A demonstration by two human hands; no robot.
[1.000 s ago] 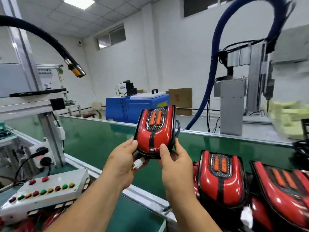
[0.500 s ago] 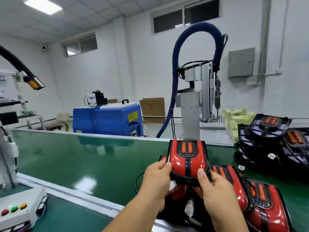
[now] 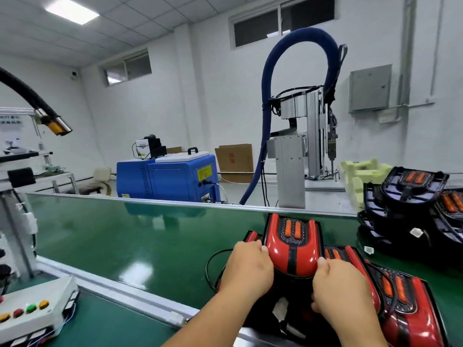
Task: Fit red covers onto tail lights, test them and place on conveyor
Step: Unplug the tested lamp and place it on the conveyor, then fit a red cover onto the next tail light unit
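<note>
Head view: left hand (image 3: 246, 267) and right hand (image 3: 345, 289) grip the near end of the tail light (image 3: 292, 261), one on each side, thumbs on its red cover (image 3: 275, 249). The long axis runs straight ahead of the fingers, over the conveyor (image 3: 125, 234). Cannot tell if it is touching the belt. Both hands are equally near. Finished units (image 3: 406, 304) lie just right of the right hand.

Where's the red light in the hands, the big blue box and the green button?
held red tail light (image 3: 292, 252): head view, black centre stripe.
blue box (image 3: 167, 177): head view, front panel.
green button (image 3: 31, 308): head view, button's top.
</note>
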